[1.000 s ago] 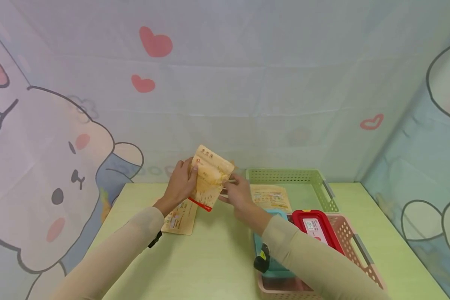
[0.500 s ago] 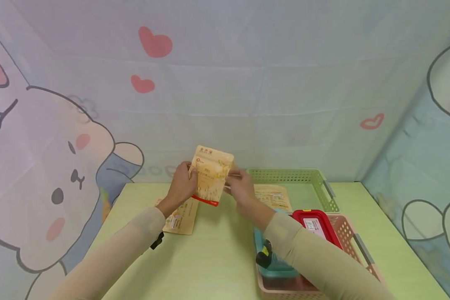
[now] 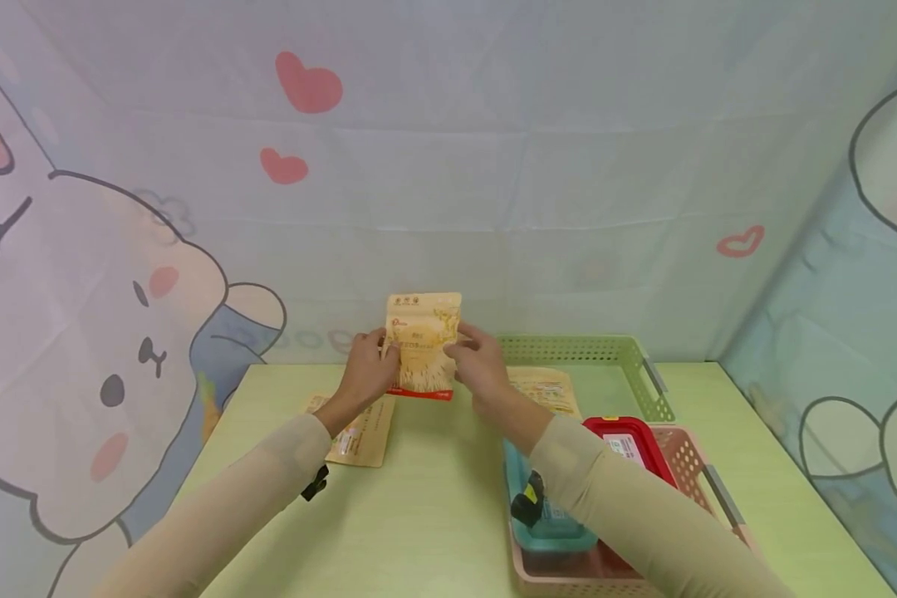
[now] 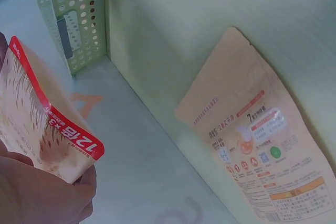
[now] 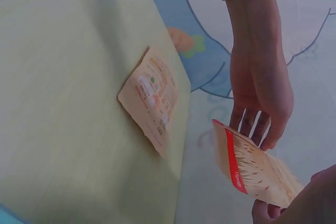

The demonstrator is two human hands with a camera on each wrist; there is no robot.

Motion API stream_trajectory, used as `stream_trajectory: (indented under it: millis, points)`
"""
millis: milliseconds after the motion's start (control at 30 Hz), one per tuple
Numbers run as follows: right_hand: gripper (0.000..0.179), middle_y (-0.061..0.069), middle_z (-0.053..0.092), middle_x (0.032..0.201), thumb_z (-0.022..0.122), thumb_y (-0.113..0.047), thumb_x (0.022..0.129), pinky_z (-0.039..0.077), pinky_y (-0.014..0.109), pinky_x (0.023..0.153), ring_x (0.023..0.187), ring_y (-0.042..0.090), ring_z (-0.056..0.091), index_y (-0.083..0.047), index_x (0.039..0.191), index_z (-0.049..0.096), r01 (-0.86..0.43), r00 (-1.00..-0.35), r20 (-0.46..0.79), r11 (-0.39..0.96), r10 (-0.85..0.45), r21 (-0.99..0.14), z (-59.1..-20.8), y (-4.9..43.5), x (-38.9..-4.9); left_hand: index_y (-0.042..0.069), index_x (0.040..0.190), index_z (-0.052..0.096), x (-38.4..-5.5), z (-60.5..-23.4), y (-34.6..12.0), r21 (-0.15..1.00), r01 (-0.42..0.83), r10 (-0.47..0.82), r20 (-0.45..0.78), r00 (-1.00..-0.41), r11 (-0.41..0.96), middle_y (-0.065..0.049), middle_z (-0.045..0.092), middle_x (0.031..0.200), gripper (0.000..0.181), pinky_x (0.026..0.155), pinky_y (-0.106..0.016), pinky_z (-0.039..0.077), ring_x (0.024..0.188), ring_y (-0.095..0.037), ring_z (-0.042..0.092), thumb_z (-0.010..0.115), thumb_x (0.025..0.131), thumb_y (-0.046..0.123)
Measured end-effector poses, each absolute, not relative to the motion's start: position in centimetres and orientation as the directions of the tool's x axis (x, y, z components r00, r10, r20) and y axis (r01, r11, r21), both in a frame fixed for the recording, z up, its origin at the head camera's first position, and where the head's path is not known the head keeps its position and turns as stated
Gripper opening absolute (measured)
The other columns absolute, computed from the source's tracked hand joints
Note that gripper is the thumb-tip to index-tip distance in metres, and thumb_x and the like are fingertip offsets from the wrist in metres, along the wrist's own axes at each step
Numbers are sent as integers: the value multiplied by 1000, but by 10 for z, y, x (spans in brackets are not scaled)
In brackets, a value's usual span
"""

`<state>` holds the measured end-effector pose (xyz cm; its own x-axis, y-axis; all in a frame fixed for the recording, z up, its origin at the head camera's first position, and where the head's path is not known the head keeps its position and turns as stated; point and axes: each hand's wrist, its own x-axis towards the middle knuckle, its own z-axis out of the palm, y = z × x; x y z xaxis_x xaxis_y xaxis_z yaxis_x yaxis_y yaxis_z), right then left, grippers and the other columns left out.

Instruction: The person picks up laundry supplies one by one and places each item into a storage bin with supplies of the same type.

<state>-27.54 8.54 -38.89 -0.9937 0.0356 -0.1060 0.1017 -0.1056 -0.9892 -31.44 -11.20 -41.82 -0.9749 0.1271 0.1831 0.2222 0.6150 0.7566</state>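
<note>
Between both hands a tan pouch (image 3: 423, 340) with a red bottom strip and printed wheat ears is held upright above the table. My left hand (image 3: 366, 370) pinches its left edge, thumb on the front and fingers behind. At the right edge my right hand (image 3: 482, 365) grips it the same way. The left wrist view shows the red strip of the pouch (image 4: 58, 121) close up. Under the left forearm, a second tan pouch (image 3: 362, 436) lies on the table with its printed back up, partly covered by the hand and sleeve.
At the back right stands a green basket (image 3: 631, 365) with another tan pouch (image 3: 546, 390) in it. In front of it, a pink basket (image 3: 691, 477) holds a teal-lidded box (image 3: 549, 531) and a red-lidded box (image 3: 639, 444), partly hidden by the right sleeve. A printed curtain (image 3: 523, 183) hangs behind.
The held pouch has turned from tilted to upright, its front now squarely facing me. My right hand has come onto its right edge, thumb now on the front.
</note>
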Motion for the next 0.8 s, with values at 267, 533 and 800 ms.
stream_trajectory:
  millis: [267,533,800]
  points:
    - [54,18,52,148,58,-9,107,48,50,113,137,36,53,-4,159,45,126,-992,-128,-116,7,-985,-384,93,-278,-7,161,34,-313,-418,-110,773,209,139,156,-978,599,-29,40,155,61,113,-57,45,138,-44,49,45,112,28]
    - [56,20,38,165,56,-12,108,45,51,116,150,38,41,1,160,39,151,-989,-151,-75,-4,-986,-384,101,-283,-2,164,30,-306,-415,-105,786,234,178,160,-971,572,-22,38,162,63,111,-57,48,140,-43,51,49,110,26]
    - [57,19,37,166,59,-15,108,44,50,117,153,37,37,1,160,42,153,-988,-153,-5,31,-988,-384,114,-290,4,167,26,-302,-409,-100,792,219,200,124,-972,570,-16,34,168,68,108,-57,50,142,-40,50,52,109,28]
